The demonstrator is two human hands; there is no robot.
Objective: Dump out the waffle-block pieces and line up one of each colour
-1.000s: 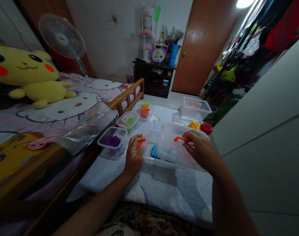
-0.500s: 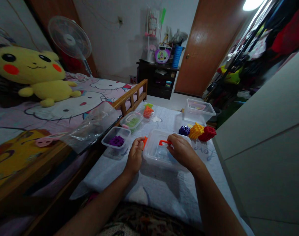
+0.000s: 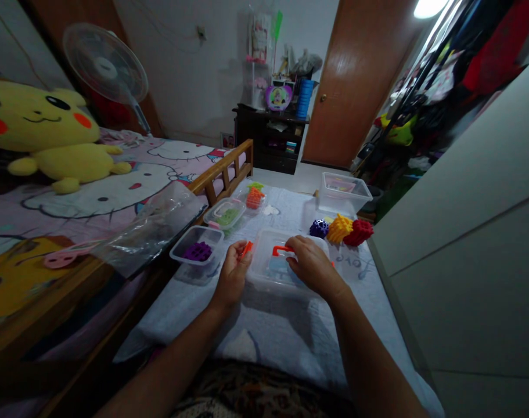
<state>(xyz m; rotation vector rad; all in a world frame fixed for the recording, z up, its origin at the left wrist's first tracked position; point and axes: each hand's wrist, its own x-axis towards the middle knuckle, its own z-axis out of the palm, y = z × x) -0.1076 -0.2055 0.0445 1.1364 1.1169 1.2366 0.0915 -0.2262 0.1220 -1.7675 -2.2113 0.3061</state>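
Observation:
A clear plastic box (image 3: 266, 277) with a lid stands on the cloth-covered table before me. My right hand (image 3: 310, 262) lies over the lid, its fingers closed round the orange carry handle (image 3: 280, 250). At the box's left side, my left hand (image 3: 233, 273) pinches an orange latch (image 3: 247, 249) between thumb and fingers. A bit of orange also shows past my right hand, at the box's right side. Something pale blue shows through the lid; the rest of the contents is hard to make out.
Left of the box are a tub (image 3: 176, 253) of purple pieces, a lidded green one (image 3: 226, 216) and orange pieces (image 3: 254, 198). Beyond on the right sit dark-blue (image 3: 319, 228), yellow (image 3: 339, 228) and red (image 3: 359, 233) bundles and a clear bin (image 3: 343, 197). A wooden bed rail (image 3: 220, 174) borders the left.
The whole view has shifted slightly. The orange latch under my left fingers now tilts outward from the box more than before. My right hand stays on the handle.

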